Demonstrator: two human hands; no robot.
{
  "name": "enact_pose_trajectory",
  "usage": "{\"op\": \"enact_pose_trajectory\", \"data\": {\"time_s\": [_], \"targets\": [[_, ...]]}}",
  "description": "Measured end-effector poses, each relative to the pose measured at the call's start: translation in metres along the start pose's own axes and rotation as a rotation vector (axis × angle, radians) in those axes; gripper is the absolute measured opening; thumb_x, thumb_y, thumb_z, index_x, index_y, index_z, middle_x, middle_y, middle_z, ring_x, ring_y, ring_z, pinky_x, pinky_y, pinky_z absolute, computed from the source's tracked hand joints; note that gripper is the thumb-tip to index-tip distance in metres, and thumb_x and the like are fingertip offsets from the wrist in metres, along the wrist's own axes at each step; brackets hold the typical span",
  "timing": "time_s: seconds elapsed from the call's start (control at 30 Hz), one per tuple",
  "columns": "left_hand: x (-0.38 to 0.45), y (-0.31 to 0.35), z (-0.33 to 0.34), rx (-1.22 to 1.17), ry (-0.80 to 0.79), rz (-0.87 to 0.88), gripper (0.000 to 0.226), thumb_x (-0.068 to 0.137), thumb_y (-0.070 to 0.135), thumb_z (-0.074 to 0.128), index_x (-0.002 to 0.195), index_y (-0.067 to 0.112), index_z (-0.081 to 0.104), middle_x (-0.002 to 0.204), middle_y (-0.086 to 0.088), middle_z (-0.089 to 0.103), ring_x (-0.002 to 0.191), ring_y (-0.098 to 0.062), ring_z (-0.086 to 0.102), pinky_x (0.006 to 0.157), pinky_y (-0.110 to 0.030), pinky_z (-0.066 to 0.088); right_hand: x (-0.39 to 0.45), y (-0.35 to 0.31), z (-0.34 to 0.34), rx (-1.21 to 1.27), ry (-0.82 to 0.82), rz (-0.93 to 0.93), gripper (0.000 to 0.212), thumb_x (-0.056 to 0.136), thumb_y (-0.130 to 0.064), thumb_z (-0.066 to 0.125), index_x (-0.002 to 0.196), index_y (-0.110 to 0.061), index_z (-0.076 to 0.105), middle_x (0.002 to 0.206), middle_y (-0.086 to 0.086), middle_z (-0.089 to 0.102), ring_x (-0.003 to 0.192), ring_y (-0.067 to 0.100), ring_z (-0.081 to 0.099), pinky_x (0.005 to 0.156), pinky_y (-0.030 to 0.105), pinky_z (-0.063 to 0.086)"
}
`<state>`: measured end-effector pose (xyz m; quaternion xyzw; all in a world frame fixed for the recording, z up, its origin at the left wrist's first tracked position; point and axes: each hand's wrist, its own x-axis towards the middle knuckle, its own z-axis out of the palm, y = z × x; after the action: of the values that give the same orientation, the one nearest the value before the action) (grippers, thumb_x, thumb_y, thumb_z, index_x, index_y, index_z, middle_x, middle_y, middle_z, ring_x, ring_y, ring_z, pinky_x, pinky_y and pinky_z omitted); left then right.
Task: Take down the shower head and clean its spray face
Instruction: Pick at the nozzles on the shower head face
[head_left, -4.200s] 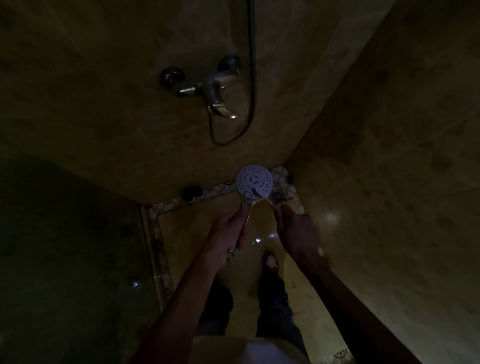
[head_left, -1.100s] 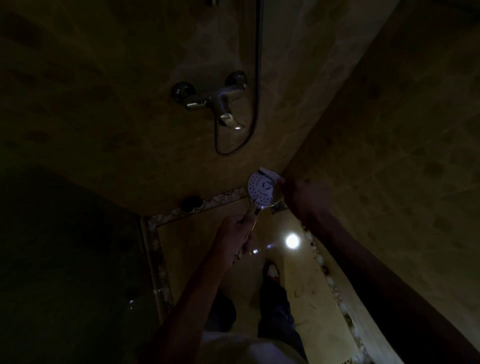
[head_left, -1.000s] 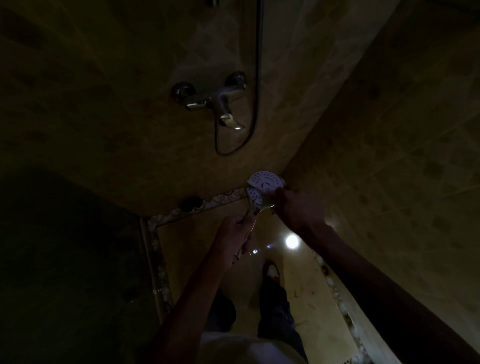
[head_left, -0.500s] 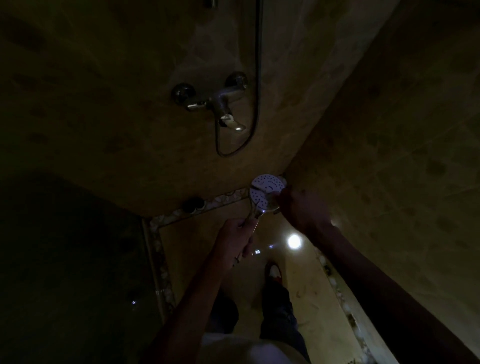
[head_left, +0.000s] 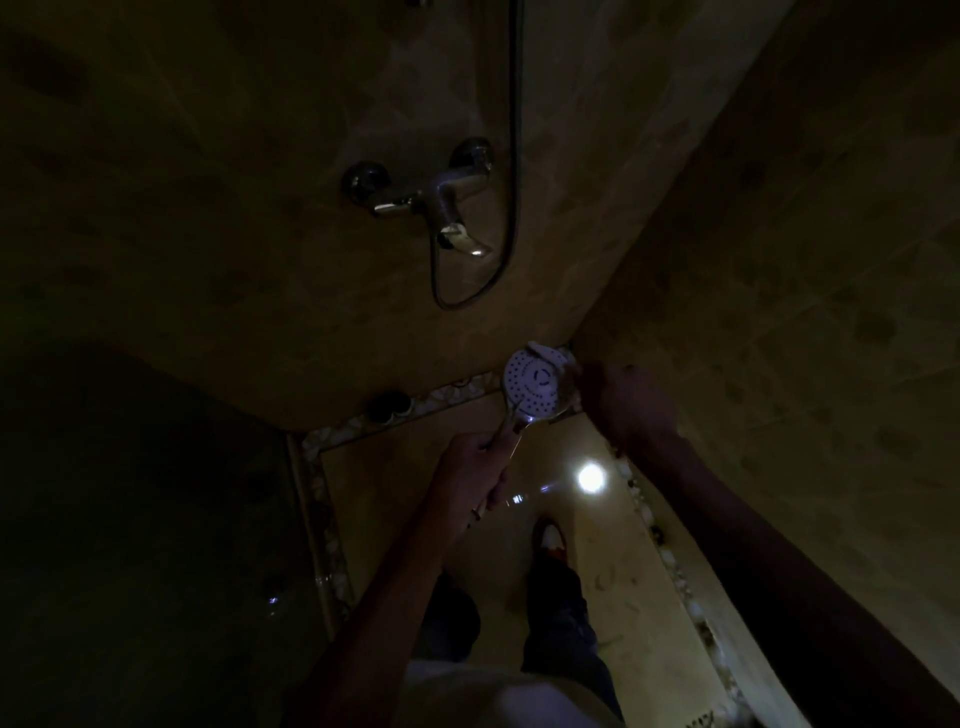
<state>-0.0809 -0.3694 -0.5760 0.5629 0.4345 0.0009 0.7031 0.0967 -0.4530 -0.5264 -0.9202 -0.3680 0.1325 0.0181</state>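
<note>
Head view of a dim shower stall. The left hand (head_left: 470, 473) has its fingers curled tight round the handle (head_left: 506, 423) of the shower head (head_left: 532, 384), a grip low on the stem that probably serves to keep the round spray face (head_left: 524, 387) tilted up toward the camera and steady. The right hand (head_left: 621, 402) sits just beside the right rim of the head, in deep shadow; whether its fingers are curled or straight cannot be told. A pale cloth-like piece (head_left: 545, 352) shows at the upper right rim of the face, touching it, and appears to belong to that hand's wiping, though the contact itself is not clear. The head is off its holder, held in the air in front of the corner where the two tiled walls (head_left: 779, 260) meet, above the pebble border (head_left: 447, 397) of the floor (head_left: 613, 597). The wiping step seems to be in hand.

Count: one shower head, two hands, one mixer tap (head_left: 431, 200) on the back wall, one hose (head_left: 511, 182) looping below it, one dark round object (head_left: 387, 405) at the foot of the back wall, one bright light reflection (head_left: 591, 477) on the floor by the right-hand wall, one foot (head_left: 548, 540) visible
</note>
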Motion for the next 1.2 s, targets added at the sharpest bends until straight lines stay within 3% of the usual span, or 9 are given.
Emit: {"op": "enact_pose_trajectory", "data": {"time_s": [0.1, 0.23, 0.4, 0.5, 0.63, 0.87, 0.97, 1.1, 1.2], "targets": [[-0.001, 0.002, 0.003, -0.003, 0.003, -0.01, 0.038, 0.09, 0.039, 0.057, 0.064, 0.011, 0.055, 0.052, -0.006, 0.049, 0.036, -0.015, 0.039, 0.043, -0.024, 0.026, -0.002, -0.003, -0.006, 0.043, 0.013, -0.008, 0.039, 0.099, -0.049, 0.031, 0.115, -0.026, 0.059, 0.096, 0.015, 0.069, 0.087, 0.034, 0.065, 0.068, 0.033, 0.048], [-0.002, 0.004, 0.003, -0.041, 0.005, -0.002, 0.039, 0.087, 0.044, 0.059, 0.069, 0.009, 0.057, 0.053, -0.008, 0.049, 0.037, -0.016, 0.038, 0.042, -0.023, 0.027, -0.024, -0.012, 0.0, -0.037, -0.08, -0.235, 0.032, 0.099, -0.043, 0.033, 0.119, -0.038, 0.058, 0.11, 0.006, 0.067, 0.098, 0.028, 0.064, 0.066, 0.028, 0.041], [-0.004, 0.007, 0.0, -0.009, -0.002, 0.024, 0.041, 0.091, 0.042, 0.056, 0.064, 0.011, 0.053, 0.052, -0.006, 0.05, 0.037, -0.014, 0.039, 0.039, -0.02, 0.029, -0.006, 0.011, -0.013, 0.088, 0.039, -0.01, 0.032, 0.097, -0.043, 0.042, 0.107, -0.023, 0.064, 0.096, 0.014, 0.07, 0.085, 0.034, 0.067, 0.062, 0.031, 0.042], [-0.005, 0.007, 0.001, 0.014, 0.0, 0.03, 0.044, 0.092, 0.044, 0.056, 0.063, 0.011, 0.052, 0.05, -0.003, 0.049, 0.037, -0.013, 0.039, 0.037, -0.018, 0.031, -0.014, 0.0, -0.011, 0.039, 0.06, -0.074, 0.04, 0.099, -0.049, 0.033, 0.114, -0.025, 0.062, 0.096, 0.017, 0.069, 0.086, 0.035, 0.066, 0.063, 0.031, 0.04], [-0.008, 0.002, 0.002, -0.005, 0.007, 0.006, 0.044, 0.09, 0.043, 0.056, 0.059, 0.012, 0.052, 0.051, -0.008, 0.047, 0.038, -0.017, 0.039, 0.04, -0.02, 0.031, -0.03, -0.013, 0.005, -0.054, -0.033, -0.165, 0.044, 0.097, -0.055, 0.03, 0.116, -0.03, 0.06, 0.103, 0.012, 0.068, 0.092, 0.032, 0.065, 0.065, 0.032, 0.043], [-0.012, 0.004, 0.003, -0.008, 0.0, -0.005, 0.039, 0.09, 0.037, 0.057, 0.061, 0.011, 0.053, 0.049, -0.006, 0.047, 0.039, -0.016, 0.037, 0.041, -0.023, 0.028, -0.012, 0.001, -0.008, 0.022, 0.03, -0.035, 0.039, 0.099, -0.046, 0.034, 0.109, -0.021, 0.063, 0.095, 0.015, 0.07, 0.085, 0.035, 0.067, 0.066, 0.032, 0.046], [-0.011, 0.004, 0.003, -0.017, 0.006, -0.013, 0.038, 0.091, 0.036, 0.057, 0.065, 0.009, 0.052, 0.049, -0.004, 0.047, 0.037, -0.014, 0.038, 0.04, -0.022, 0.029, -0.022, -0.008, 0.006, -0.094, 0.057, -0.197, 0.05, 0.095, -0.054, 0.021, 0.109, -0.028, 0.061, 0.094, 0.012, 0.069, 0.083, 0.033, 0.067, 0.065, 0.034, 0.048], [-0.013, 0.007, 0.002, -0.009, -0.007, -0.016, 0.036, 0.093, 0.033, 0.055, 0.067, 0.008, 0.052, 0.048, -0.002, 0.046, 0.034, -0.011, 0.037, 0.037, -0.018, 0.028, -0.017, -0.001, -0.008, -0.008, -0.019, -0.081, 0.038, 0.098, -0.048, 0.036, 0.112, -0.024, 0.062, 0.085, 0.011, 0.067, 0.083, 0.031, 0.067, 0.059, 0.028, 0.038], [-0.016, 0.01, 0.002, 0.001, -0.009, 0.001, 0.036, 0.094, 0.031, 0.055, 0.066, 0.009, 0.053, 0.048, -0.002, 0.047, 0.034, -0.01, 0.037, 0.035, -0.016, 0.027, -0.011, 0.0, -0.02, 0.037, -0.04, -0.029, 0.031, 0.1, -0.037, 0.04, 0.111, -0.02, 0.064, 0.093, 0.012, 0.071, 0.088, 0.03, 0.067, 0.061, 0.025, 0.035]]}}
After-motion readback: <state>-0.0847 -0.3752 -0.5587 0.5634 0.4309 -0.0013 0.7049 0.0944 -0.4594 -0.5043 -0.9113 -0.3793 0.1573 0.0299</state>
